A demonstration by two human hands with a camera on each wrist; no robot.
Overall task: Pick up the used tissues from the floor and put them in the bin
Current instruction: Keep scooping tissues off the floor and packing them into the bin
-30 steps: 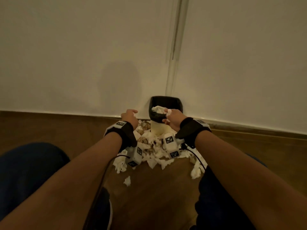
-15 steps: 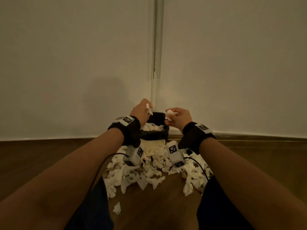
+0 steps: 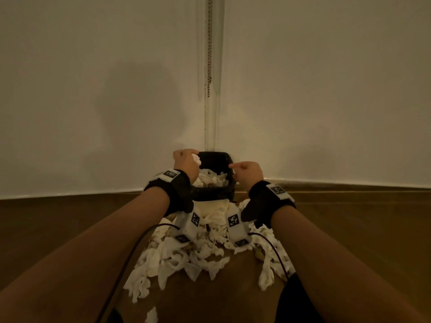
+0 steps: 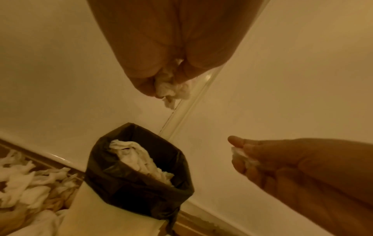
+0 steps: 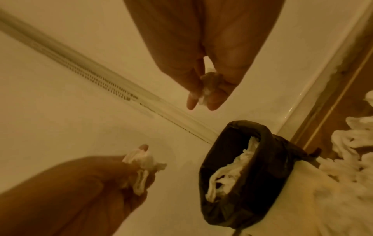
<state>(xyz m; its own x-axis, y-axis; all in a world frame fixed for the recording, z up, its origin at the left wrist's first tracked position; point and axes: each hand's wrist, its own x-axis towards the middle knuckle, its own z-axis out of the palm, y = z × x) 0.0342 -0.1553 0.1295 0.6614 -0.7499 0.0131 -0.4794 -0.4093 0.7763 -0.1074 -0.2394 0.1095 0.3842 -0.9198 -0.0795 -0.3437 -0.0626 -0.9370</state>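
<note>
A small bin (image 3: 213,191) with a black liner stands in the wall corner, with crumpled tissues (image 3: 211,178) inside. My left hand (image 3: 185,163) hovers over its left rim and grips a white tissue wad (image 4: 171,87). My right hand (image 3: 246,172) hangs over the right rim, fingers pinching a small crumpled tissue (image 5: 209,87). In the left wrist view the bin (image 4: 139,172) sits below both hands, and the right wrist view shows the bin (image 5: 242,172) below too. Several used tissues (image 3: 193,255) lie heaped on the wooden floor in front of the bin.
White walls meet behind the bin, with a beaded blind chain (image 3: 209,54) hanging in the corner. A skirting strip (image 3: 338,184) runs along the floor. My knees (image 3: 293,301) in dark trousers flank the tissue heap. Cables (image 3: 130,257) trail from both wrist cameras.
Both hands have risen from the pile to above the bin's mouth, each with a tissue. The head view has tilted up and moved closer to the corner.
</note>
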